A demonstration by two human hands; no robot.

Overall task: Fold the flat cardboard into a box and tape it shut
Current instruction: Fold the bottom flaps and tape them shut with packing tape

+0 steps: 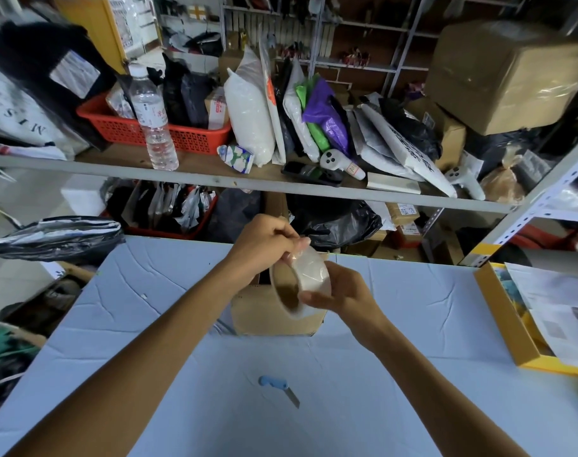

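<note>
A roll of clear tape is held up in front of me, above a small brown cardboard box that stands on the pale blue table. My right hand grips the roll from the right side. My left hand pinches the tape at the roll's top edge with thumb and fingertips. The box's upper part is hidden behind the roll and my hands, so I cannot tell how its flaps lie.
A blue-handled utility knife lies on the table near me, blade out. A yellow tray with papers sits at the right edge. A cluttered metal shelf with a water bottle and a red basket stands behind.
</note>
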